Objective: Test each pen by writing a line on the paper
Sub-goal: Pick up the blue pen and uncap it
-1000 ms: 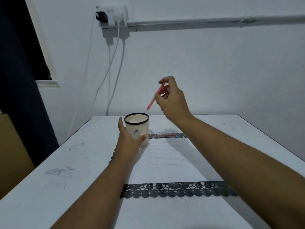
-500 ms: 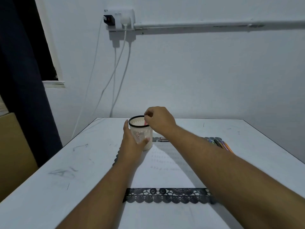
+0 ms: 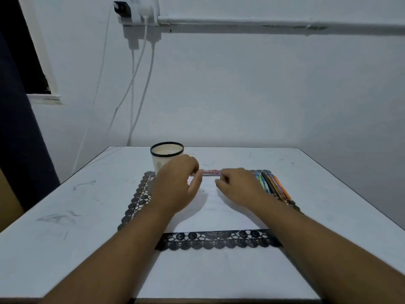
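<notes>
A white sheet of paper (image 3: 219, 216) with faint lines lies on a black lace mat (image 3: 214, 240). At the paper's far edge a short red pen (image 3: 211, 172) lies crosswise. My left hand (image 3: 177, 185) has its curled fingers at the pen's left end, and my right hand (image 3: 238, 187) pinches its right end. A white mesh cup (image 3: 166, 152) with a black rim stands just behind my left hand; its inside is hidden. Several coloured pens (image 3: 272, 185) lie in a row on the mat, right of my right hand.
The white table (image 3: 65, 216) is scuffed with grey marks and stands against a white wall. Cables (image 3: 133, 88) hang from a socket down behind the table's far left corner. A dark curtain hangs at the far left.
My right hand lowered a red pen into the cup and left it there. My left hand let go of the cup. Both hands then moved to the red pen at the paper's far edge.
</notes>
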